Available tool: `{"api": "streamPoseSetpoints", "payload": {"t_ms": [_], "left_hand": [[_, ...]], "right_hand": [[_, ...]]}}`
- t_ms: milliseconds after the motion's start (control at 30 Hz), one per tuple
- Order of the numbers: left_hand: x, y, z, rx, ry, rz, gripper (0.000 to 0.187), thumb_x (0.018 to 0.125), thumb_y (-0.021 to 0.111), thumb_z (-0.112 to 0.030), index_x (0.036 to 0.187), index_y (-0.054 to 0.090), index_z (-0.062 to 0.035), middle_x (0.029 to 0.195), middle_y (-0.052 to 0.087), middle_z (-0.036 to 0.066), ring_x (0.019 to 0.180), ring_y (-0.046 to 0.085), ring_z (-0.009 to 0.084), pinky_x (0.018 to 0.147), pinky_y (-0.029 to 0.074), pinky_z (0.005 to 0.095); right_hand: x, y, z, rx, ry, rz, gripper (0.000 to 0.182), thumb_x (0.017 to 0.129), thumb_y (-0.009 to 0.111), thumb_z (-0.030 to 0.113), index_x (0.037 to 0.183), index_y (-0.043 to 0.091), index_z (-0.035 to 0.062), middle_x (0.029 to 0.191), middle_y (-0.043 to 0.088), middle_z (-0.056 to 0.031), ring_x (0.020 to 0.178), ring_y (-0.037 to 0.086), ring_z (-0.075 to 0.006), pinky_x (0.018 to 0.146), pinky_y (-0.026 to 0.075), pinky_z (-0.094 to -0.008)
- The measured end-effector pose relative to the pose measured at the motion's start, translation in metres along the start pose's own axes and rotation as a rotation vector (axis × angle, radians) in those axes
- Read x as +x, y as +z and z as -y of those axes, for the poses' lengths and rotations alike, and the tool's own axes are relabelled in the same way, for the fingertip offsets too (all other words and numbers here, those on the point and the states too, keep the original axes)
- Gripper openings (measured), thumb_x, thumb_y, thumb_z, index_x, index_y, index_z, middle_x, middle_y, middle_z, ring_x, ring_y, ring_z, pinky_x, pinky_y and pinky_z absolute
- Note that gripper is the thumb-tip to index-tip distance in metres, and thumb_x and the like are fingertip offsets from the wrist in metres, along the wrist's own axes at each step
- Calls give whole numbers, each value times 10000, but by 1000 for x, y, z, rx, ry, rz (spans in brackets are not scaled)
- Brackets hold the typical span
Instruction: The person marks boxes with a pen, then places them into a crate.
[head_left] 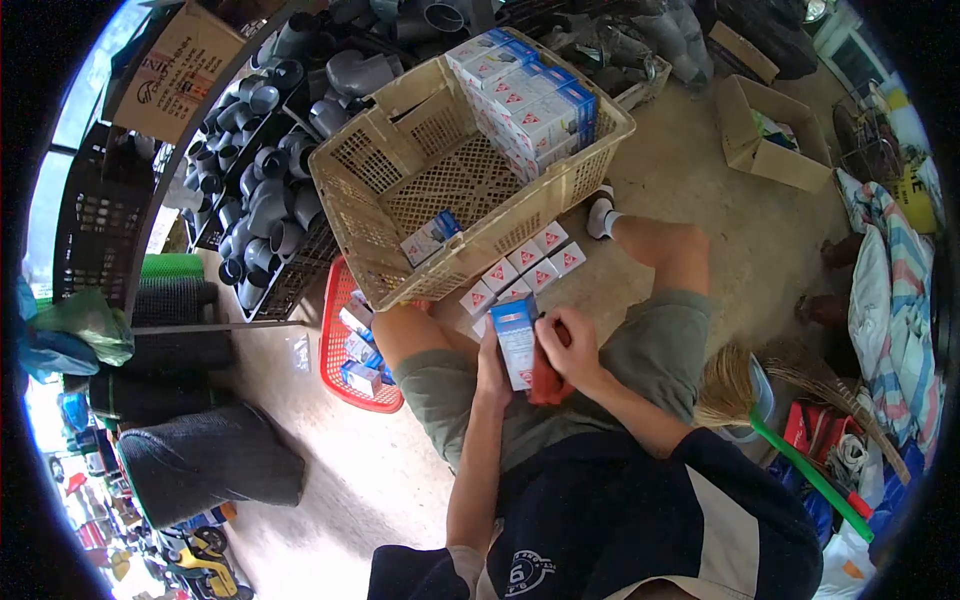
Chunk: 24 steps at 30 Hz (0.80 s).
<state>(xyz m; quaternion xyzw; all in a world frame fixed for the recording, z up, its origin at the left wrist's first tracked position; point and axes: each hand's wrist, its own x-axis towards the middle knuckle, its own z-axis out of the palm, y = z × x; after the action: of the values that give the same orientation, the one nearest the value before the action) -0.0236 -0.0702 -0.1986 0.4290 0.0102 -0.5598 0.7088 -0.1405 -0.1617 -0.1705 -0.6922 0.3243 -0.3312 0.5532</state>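
Note:
Over my lap, my left hand point(492, 366) is closed round the left side of a small blue-and-white carton point(515, 338), which stands upright. Bunched in my right hand point(570, 348) is a reddish-brown cloth point(548, 380), held against the carton's right side. Just beyond my hands, several similar white cartons point(525, 257) stand in rows on the floor. A large tan plastic crate point(480, 225) lies past them, with stacked cartons point(530, 100) at its far right and a few more point(430, 238) in its near corner.
Left of my knee sits a red basket point(335, 350) with several cartons inside. Grey pipe fittings point(265, 190) fill black crates at the left. An open cardboard box point(770, 150) stands at the back right. A broom point(732, 385) and a green handle point(810, 478) lie to my right.

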Motion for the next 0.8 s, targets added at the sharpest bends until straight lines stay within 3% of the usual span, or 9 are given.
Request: {"api": "streamPoseSetpoints", "payload": {"t_ms": [167, 367, 467, 500, 567, 600, 667, 733, 800], "left_hand": [[-14, 12, -2, -13, -83, -1, 586, 1019, 430, -573, 1287, 557, -67, 1186, 647, 97, 1089, 629, 240, 986, 498, 402], [-10, -5, 9, -138, -79, 91, 559, 1031, 479, -422, 1457, 439, -61, 1406, 559, 115, 1268, 553, 284, 1089, 423, 458], [-11, 6, 1, -156, 2, 50, 601, 1029, 418, -513, 1467, 438, -102, 1448, 520, 107, 1294, 528, 289, 1108, 395, 460], [-11, 14, -2, -230, 47, -25, 560, 1035, 391, -534, 1377, 527, -112, 1318, 615, 100, 1188, 596, 274, 1049, 449, 441], [19, -46, 17, -466, 47, 279, 549, 1035, 381, -541, 1303, 574, -103, 1184, 670, 94, 1045, 651, 258, 931, 517, 411], [12, -35, 7, -433, 72, 197, 556, 1034, 369, -555, 1255, 594, -97, 1129, 680, 95, 999, 657, 256, 901, 527, 409], [-3, -10, -14, -356, 112, 31, 588, 1031, 347, -584, 1158, 633, -87, 1019, 701, 98, 906, 670, 252, 842, 548, 406], [-13, 7, -23, -323, 129, -81, 609, 1033, 332, -583, 1238, 612, -82, 1041, 703, 102, 886, 680, 249, 806, 564, 382], [-16, 13, -20, -350, -15, 48, 639, 1032, 337, -586, 1289, 589, -57, 1182, 671, 113, 1056, 655, 267, 946, 520, 415]], "right_hand": [[20, 8, 35, -309, -605, 56, 187, 802, 718, 208, 801, 608, 57, 711, 559, -135, 645, 577, -342, 626, 470, -422], [82, 12, 18, -309, -130, -150, 139, 825, 690, 143, 813, 589, 47, 781, 580, -159, 690, 577, -368, 622, 456, -447], [61, 26, 40, -358, -251, -105, 189, 866, 669, 207, 779, 580, 64, 774, 568, -131, 724, 587, -349, 651, 457, -465], [55, 31, 32, -337, -387, -78, 185, 868, 667, 231, 803, 593, 75, 790, 574, -120, 740, 588, -344, 658, 459, -466], [35, 31, 44, -424, -451, 177, 195, 864, 676, 245, 798, 592, 82, 807, 578, -114, 755, 588, -340, 666, 459, -467], [24, 33, 50, -464, -480, 305, 200, 862, 680, 252, 795, 591, 85, 815, 581, -111, 763, 588, -338, 669, 458, -467], [15, 34, 47, -455, -460, 239, 223, 849, 701, 250, 772, 577, 81, 769, 595, -119, 708, 608, -335, 639, 476, -460], [17, 28, 38, -443, -319, 238, 234, 851, 702, 251, 766, 572, 76, 737, 603, -124, 673, 619, -334, 619, 487, -455], [34, 29, 37, -474, -295, 60, 224, 862, 691, 227, 769, 566, 65, 696, 604, -136, 638, 628, -328, 595, 498, -451]]}}
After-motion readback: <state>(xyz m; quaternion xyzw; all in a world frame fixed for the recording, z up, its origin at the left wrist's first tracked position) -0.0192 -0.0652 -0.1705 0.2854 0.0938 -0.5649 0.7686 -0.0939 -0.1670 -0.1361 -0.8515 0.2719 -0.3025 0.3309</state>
